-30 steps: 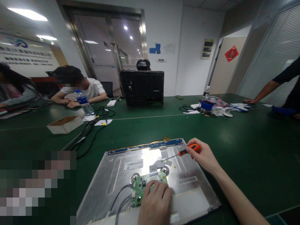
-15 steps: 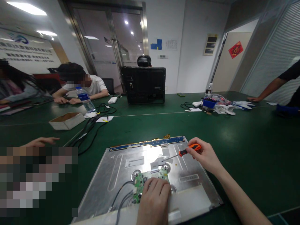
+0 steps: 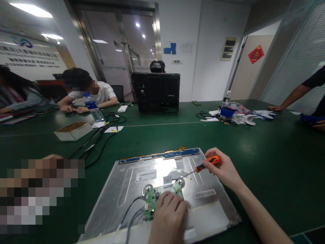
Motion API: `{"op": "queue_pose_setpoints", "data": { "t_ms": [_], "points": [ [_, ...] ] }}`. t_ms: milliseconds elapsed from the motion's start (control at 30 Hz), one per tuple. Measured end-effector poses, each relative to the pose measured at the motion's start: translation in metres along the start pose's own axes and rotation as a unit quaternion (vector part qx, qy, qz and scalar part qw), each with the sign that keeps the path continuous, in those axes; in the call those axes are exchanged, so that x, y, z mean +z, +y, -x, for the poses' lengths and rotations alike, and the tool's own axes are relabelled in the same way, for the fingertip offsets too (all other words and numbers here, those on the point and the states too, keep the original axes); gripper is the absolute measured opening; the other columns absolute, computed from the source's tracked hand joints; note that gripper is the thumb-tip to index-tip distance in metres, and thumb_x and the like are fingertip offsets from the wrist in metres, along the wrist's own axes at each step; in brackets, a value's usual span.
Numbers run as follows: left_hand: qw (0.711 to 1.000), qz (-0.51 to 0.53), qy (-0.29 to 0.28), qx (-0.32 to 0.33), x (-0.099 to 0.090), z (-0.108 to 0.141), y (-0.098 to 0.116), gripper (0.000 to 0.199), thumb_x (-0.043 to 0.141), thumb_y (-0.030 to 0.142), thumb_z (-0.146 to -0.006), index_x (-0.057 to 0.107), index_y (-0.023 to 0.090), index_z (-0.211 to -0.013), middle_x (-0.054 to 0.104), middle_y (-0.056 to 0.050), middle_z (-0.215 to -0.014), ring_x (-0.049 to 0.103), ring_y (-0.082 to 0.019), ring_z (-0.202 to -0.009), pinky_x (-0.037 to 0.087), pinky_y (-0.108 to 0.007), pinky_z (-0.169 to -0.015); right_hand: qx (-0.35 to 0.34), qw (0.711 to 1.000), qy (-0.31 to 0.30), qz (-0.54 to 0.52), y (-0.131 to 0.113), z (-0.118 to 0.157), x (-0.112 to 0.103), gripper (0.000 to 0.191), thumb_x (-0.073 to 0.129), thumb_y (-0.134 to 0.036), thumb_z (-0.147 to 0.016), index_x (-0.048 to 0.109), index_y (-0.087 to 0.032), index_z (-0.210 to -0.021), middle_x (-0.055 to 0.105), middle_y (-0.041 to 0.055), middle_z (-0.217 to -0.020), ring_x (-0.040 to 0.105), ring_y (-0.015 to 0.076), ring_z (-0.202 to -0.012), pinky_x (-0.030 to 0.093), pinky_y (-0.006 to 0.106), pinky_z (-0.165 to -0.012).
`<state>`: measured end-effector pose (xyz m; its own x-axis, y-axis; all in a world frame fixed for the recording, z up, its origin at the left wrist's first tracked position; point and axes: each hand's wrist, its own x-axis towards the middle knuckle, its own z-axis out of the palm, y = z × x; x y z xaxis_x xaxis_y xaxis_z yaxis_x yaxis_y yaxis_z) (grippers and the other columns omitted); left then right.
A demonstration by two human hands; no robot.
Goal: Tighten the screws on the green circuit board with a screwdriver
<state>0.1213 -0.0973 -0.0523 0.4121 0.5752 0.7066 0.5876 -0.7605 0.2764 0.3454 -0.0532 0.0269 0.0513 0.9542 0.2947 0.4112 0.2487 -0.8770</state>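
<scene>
In the head view, the panel (image 3: 200, 184) lies toward the near edge of the table (image 3: 266, 162). The right hand (image 3: 222, 167) pinches the screwdriver (image 3: 199, 168), tip near the board's (image 3: 150, 202) far right corner. The left hand (image 3: 169, 215) covers the board; its grip I cannot tell.

Over the past 0.5 s, my right hand (image 3: 222, 168) has edged rightward, taking the tip of the slim orange-and-black-handled screwdriver (image 3: 199, 168) from over the pale grey tape (image 3: 167, 180) towards the round silver metal boss (image 3: 182, 183). My left hand (image 3: 169, 215) has crept slightly right. At far left, a co-worker's outstretched hand (image 3: 52, 157) has drawn back, mostly behind blurring.
</scene>
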Motion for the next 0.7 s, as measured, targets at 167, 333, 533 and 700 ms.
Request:
{"op": "queue_pose_setpoints", "data": {
  "t_ms": [167, 333, 533, 700],
  "points": [
    [0.996, 0.024, -0.046, -0.077, -0.009, -0.002, 0.005, 0.020, 0.040, 0.006, -0.084, 0.053, 0.022, -0.085, 0.061, -0.002, -0.076, 0.055, -0.022, -0.075, 0.038, -0.040, -0.084, -0.026, 0.997, 0.052, -0.047, -0.010, 0.000, -0.002, 0.029, 0.067, -0.046, -0.077, 0.052, -0.021, -0.082, 0.050, -0.0051, -0.060, 0.048, 0.0107, -0.043, 0.038, 0.022, -0.040],
    [0.995, 0.000, -0.060, -0.073, -0.018, -0.007, 0.009, 0.024, 0.040, 0.004, -0.085, 0.051, 0.022, -0.095, 0.064, -0.001, -0.082, 0.060, -0.021, -0.079, 0.040, -0.041, -0.087, -0.141, 0.988, 0.055, 0.027, -0.026, 0.007, 0.007, 0.019, 0.060, -0.037, -0.085, 0.051, -0.022, -0.078, 0.048, -0.0059, -0.056, 0.046, 0.0094, -0.044, 0.036, 0.020, -0.043],
    [0.999, -0.018, -0.015, -0.023, -0.017, -0.010, 0.006, 0.030, 0.037, 0.002, -0.083, 0.049, 0.020, -0.104, 0.067, -0.001, -0.080, 0.064, -0.021, -0.073, 0.044, -0.040, -0.084, -0.291, 0.950, -0.050, 0.102, -0.050, 0.010, 0.028, 0.014, 0.061, -0.027, -0.082, 0.049, -0.021, -0.080, 0.046, -0.0072, -0.058, 0.041, 0.0074, -0.047, 0.033, 0.019, -0.047],
    [0.999, -0.023, -0.032, -0.018, -0.015, -0.008, 0.005, 0.030, 0.037, 0.003, -0.084, 0.050, 0.020, -0.105, 0.068, -0.002, -0.080, 0.065, -0.020, -0.073, 0.046, -0.039, -0.083, -0.296, 0.948, -0.063, 0.103, -0.052, 0.007, 0.037, 0.015, 0.061, -0.025, -0.081, 0.047, -0.022, -0.079, 0.048, -0.0075, -0.058, 0.043, 0.0071, -0.047, 0.034, 0.019, -0.049]
  ]
}}
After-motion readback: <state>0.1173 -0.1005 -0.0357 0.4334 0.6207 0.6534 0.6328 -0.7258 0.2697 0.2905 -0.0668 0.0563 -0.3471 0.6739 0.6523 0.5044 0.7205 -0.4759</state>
